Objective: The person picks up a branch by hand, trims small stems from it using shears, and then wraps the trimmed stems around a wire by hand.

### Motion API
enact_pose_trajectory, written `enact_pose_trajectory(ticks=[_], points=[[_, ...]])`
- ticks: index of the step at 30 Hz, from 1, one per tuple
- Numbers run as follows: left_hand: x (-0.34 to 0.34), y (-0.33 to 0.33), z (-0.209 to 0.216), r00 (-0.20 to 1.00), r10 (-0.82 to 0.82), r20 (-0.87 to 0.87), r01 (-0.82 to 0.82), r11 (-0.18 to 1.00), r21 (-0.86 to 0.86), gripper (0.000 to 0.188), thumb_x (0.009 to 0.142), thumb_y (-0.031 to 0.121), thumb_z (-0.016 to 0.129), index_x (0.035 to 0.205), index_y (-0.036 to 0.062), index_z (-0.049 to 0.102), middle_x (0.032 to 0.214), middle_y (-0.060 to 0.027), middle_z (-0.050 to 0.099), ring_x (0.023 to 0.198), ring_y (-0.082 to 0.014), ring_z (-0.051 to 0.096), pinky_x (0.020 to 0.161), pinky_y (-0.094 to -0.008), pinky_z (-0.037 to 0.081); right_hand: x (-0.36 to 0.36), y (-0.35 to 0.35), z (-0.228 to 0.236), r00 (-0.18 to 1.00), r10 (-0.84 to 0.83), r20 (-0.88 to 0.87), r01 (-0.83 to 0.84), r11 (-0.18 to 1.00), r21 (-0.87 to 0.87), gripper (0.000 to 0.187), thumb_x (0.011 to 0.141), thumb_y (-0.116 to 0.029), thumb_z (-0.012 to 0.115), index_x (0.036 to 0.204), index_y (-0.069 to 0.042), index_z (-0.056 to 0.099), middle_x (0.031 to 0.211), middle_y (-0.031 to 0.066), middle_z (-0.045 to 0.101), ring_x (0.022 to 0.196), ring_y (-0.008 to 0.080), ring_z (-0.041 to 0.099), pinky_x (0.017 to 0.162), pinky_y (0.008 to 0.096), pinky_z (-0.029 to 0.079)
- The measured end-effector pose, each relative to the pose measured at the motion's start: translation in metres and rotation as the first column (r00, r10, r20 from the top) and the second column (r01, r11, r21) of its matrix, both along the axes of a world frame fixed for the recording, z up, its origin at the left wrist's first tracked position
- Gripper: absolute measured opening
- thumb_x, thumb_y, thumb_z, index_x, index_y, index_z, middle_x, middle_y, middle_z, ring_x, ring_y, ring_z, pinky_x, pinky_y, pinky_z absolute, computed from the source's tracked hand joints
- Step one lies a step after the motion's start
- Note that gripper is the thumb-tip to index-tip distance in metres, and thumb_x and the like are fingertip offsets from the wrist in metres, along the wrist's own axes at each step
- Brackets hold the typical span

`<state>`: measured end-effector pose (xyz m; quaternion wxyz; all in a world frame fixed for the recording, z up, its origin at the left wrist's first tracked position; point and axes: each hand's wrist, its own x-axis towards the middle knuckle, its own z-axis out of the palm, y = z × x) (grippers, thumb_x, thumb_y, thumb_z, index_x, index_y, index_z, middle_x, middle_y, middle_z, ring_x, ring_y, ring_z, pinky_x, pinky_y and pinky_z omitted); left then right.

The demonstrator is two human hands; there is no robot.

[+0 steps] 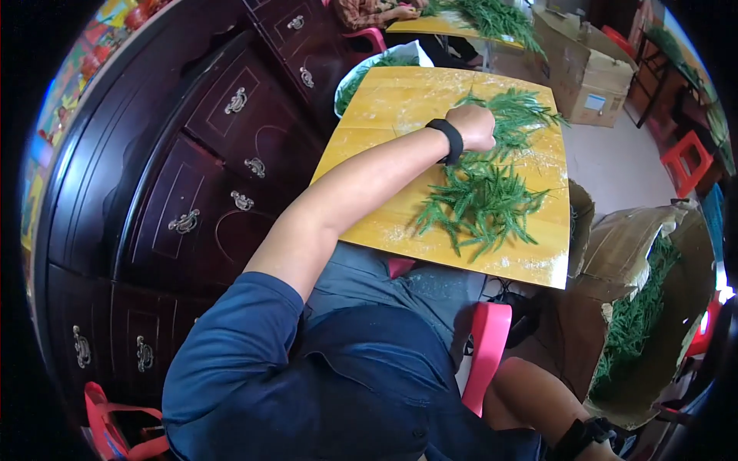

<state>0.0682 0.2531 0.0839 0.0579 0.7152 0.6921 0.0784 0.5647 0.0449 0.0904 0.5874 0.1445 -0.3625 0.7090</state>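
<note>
Left hand (473, 127) closed in fist, gripping green sprigs (484, 196) near table (384, 107) right edge; pile spreads toward near edge. Right hand out of frame, grip unknowable.

We saw sprigs (483, 201) on the table (384, 107), drawers (231, 154) left, a sprig-filled box (646, 307) right.

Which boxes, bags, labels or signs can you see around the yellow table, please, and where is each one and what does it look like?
Closed cardboard box: on the floor beyond the table's far right corner, brown and blocky.
Label: on that box's near side, small, pale and rectangular.
Open cardboard box: on the floor right of the table, brown, flaps spread, full of green sprigs.
White bag: at the table's far left corner, open, holding greenery.
</note>
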Motion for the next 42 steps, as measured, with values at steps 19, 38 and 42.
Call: enact_pose_trajectory(ticks=[19,38,42], points=[[-0.002,0.017,0.002,0.917,0.054,0.395,-0.117,0.984,0.136,0.023,0.083,0.021,0.066,0.094,0.0024,0.073,0.079,-0.0118,0.071,0.068,-0.0189,0.067,0.060,-0.0361,0.053,-0.207,0.065,0.062,0.992,-0.063,-0.109,0.070,0.996,0.053,0.026,0.099,-0.031,0.052,0.083,-0.010,0.052,0.060,-0.0012,0.051,0.051,0.0157,0.051,0.084,0.0424,0.052],[-0.002,-0.200,0.032,0.989,-0.102,-0.108,0.137,0.909,0.394,0.013,0.087,0.010,0.057,0.093,0.0105,0.068,0.071,-0.0161,0.065,0.064,-0.0366,0.064,0.056,-0.0463,0.051,-0.342,0.051,-0.045,0.715,-0.253,0.652,0.341,0.940,-0.010,0.022,0.099,-0.018,0.060,0.116,-0.004,0.060,0.077,-0.0017,0.056,0.069,0.0076,0.054,0.066,0.0232,0.049],[-0.001,-0.225,0.012,0.996,-0.086,-0.014,0.084,0.893,0.443,0.010,0.086,0.014,0.059,0.091,0.0088,0.066,0.069,-0.0159,0.065,0.067,-0.0341,0.067,0.056,-0.0448,0.052,-0.352,0.043,-0.054,0.709,-0.190,0.679,0.307,0.950,-0.055,0.024,0.101,-0.019,0.058,0.119,-0.003,0.060,0.081,-0.0007,0.060,0.069,0.0074,0.055,0.066,0.0226,0.049]])
